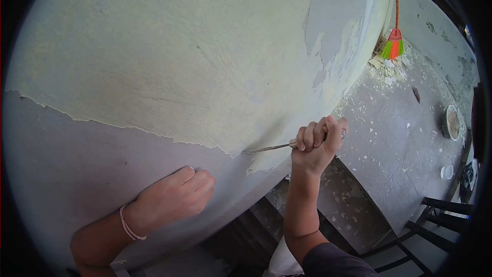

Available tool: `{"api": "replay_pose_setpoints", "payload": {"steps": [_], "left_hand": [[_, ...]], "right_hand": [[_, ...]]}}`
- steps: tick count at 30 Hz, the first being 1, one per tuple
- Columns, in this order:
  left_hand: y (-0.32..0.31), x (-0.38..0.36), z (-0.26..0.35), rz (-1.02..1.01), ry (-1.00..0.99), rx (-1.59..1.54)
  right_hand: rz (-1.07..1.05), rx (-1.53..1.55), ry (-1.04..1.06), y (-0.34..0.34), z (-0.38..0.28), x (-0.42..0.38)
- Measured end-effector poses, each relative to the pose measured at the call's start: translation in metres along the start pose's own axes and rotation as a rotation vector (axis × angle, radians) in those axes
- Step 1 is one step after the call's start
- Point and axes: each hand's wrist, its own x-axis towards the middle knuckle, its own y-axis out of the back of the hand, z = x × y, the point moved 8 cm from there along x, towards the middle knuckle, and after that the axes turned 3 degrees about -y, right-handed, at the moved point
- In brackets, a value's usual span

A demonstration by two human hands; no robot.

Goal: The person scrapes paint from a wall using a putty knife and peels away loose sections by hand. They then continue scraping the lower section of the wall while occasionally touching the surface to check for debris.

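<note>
My right hand (322, 141) is wrapped round the handle of a scraper (269, 148), whose thin metal blade points left. Its tip meets the wall at the torn lower edge of the pale yellow paint layer (169, 51). Below that ragged edge the wall shows a bare grey surface (77, 159). My left hand (177, 195), with a braided bracelet at the wrist, rests against this grey part in a loose fist. Its palm side is hidden, and no object shows in it.
Steps (348, 200) drop away below my right arm. On the tiled floor (379, 133) lie scattered paint flakes, a bucket (451, 123) and a clear plastic cup (447, 172). A green and orange broom (393, 43) leans at the back, and a dark railing (446, 205) stands at right.
</note>
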Motion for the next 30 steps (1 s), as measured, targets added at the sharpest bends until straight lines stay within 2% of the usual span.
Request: {"api": "replay_pose_setpoints", "payload": {"steps": [2, 3, 6, 8, 10, 11, 12, 14, 16, 17, 20, 21, 24, 28, 29, 30], "left_hand": [[0.000, 0.000, 0.000, 0.004, -0.012, 0.029], [0.000, 0.000, -0.001, 0.007, -0.012, 0.043], [0.000, 0.000, -0.001, -0.013, -0.005, 0.031], [-0.001, -0.003, 0.002, -0.022, 0.007, -0.004], [-0.003, -0.003, 0.001, -0.023, -0.006, 0.003], [-0.002, -0.002, 0.000, -0.018, -0.019, 0.019], [-0.002, -0.001, 0.001, -0.013, -0.027, 0.033], [-0.002, -0.002, 0.001, -0.013, -0.014, 0.016], [-0.001, 0.000, 0.000, -0.013, -0.004, 0.009], [-0.001, -0.001, 0.002, -0.018, 0.003, 0.002], [-0.003, -0.001, 0.001, -0.056, 0.000, 0.009], [-0.005, -0.001, 0.002, -0.074, 0.000, 0.008], [-0.005, -0.001, 0.001, -0.076, 0.003, -0.010], [-0.004, -0.001, 0.002, -0.078, -0.009, 0.005], [-0.005, 0.000, 0.001, -0.085, -0.012, 0.017], [-0.005, 0.000, 0.002, -0.091, -0.013, 0.024]], "right_hand": [[0.045, 0.095, 0.010, 0.020, -0.020, 0.022], [0.086, 0.303, -0.026, 0.022, -0.030, 0.031], [0.121, 0.016, -0.087, 0.015, 0.021, 0.005], [0.059, -0.036, -0.008, 0.011, 0.006, 0.003], [0.000, -0.058, 0.073, 0.014, -0.010, 0.009], [0.108, 0.075, 0.024, 0.034, -0.018, 0.021], [0.128, 0.202, 0.016, 0.042, -0.027, 0.031], [0.187, 0.089, 0.025, 0.059, -0.008, 0.029], [0.050, -0.072, -0.123, 0.027, 0.043, -0.007], [-0.066, -0.057, -0.203, 0.018, 0.053, -0.019], [-0.013, 0.032, -0.004, 0.060, 0.013, 0.014], [0.066, 0.140, 0.015, 0.077, -0.002, 0.026], [0.008, -0.010, 0.109, 0.064, 0.005, 0.016], [0.032, -0.026, 0.077, 0.057, -0.004, 0.013], [0.108, 0.058, 0.063, 0.066, -0.015, 0.019], [0.085, 0.067, 0.073, 0.068, -0.013, 0.021]]}}
